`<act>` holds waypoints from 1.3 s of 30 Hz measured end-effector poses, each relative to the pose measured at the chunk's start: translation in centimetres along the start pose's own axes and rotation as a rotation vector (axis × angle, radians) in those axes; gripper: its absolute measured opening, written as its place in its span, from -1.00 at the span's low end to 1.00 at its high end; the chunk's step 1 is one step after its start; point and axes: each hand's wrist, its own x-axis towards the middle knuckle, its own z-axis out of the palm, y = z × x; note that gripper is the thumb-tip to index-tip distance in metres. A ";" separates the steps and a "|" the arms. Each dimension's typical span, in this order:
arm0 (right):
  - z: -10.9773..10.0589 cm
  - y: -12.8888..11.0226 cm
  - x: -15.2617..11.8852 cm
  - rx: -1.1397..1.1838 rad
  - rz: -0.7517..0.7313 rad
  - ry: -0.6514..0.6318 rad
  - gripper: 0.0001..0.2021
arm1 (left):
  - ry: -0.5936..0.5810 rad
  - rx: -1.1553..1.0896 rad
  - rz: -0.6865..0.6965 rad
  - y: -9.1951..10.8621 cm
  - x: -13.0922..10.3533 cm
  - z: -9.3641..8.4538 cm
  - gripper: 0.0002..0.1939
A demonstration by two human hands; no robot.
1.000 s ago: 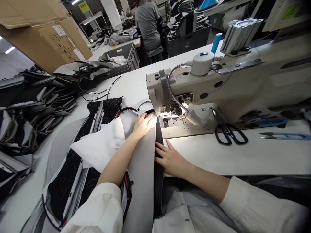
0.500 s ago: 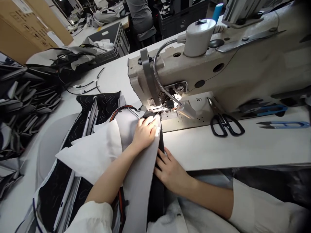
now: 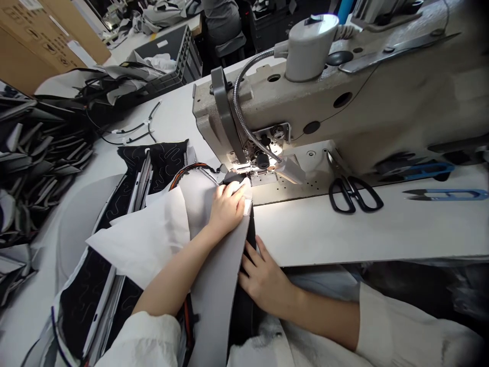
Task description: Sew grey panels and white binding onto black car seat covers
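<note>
My left hand (image 3: 228, 208) lies on a light grey fabric panel (image 3: 216, 290), its fingers stretched close to the sewing machine's lit needle area (image 3: 254, 171). Just beside its thumb is a small white tag (image 3: 247, 207) at the panel's edge. Lower down, my right hand (image 3: 265, 280) rests with fingers spread along that edge, touching the black fabric (image 3: 242, 311) that shows beneath the grey; its thumb is hidden. A loose white flap (image 3: 148, 234) and an orange-and-black edging (image 3: 193, 167) lie left of my left hand.
Black-handled scissors (image 3: 355, 193) and blue thread snips (image 3: 445, 194) lie right of the needle. Quilted black pieces (image 3: 164, 163) spread at left, beside stacked dark pieces (image 3: 42, 163). Behind stand a grey crate (image 3: 187, 56), a cardboard box (image 3: 49, 38) and a seated person (image 3: 221, 23).
The view has shifted slightly, so the machine appears a little farther left and up. My right hand sits slightly lower along the fabric edge; my left hand stays near the tag.
</note>
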 end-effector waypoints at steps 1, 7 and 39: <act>0.0 -0.1 0.0 -0.004 0.012 0.006 -0.78 | -0.004 0.005 0.009 0.0 0.0 0.0 -0.55; 0.0 -0.5 0.2 -0.017 0.069 0.057 -0.78 | -0.009 0.039 -0.016 0.2 0.0 0.1 -0.54; 0.6 1.0 -0.8 -0.057 0.044 0.153 -0.73 | 0.176 -0.100 -0.056 0.7 1.4 1.6 -0.55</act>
